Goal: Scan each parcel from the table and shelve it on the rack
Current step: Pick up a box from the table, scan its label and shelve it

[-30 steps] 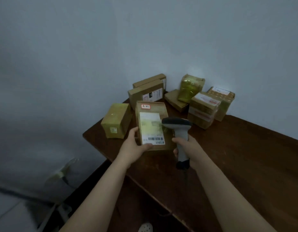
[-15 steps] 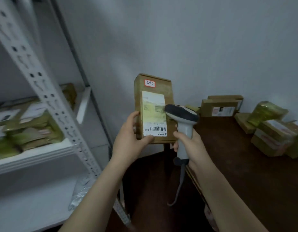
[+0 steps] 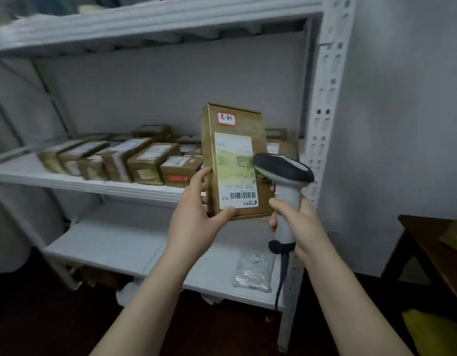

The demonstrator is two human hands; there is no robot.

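So, L hand [image 3: 196, 214] gripped the parcel [image 3: 232, 160] at its lower left corner, thumb across the front, fingers curled round the side. R hand [image 3: 296, 219] was wrapped round the scanner [image 3: 283, 176] handle, its head just beside the parcel's right edge. Parcel: brown carton w/ white barcode label, small red-edged sticker up top. It was held upright between both hands, long axis vertical, label facing the camera. Rack [image 3: 322, 124] stood beyond the hands.

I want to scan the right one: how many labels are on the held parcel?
2 show on the parcel: a small red-bordered sticker near the top, and a large white shipping label below it. Other sides are hidden.
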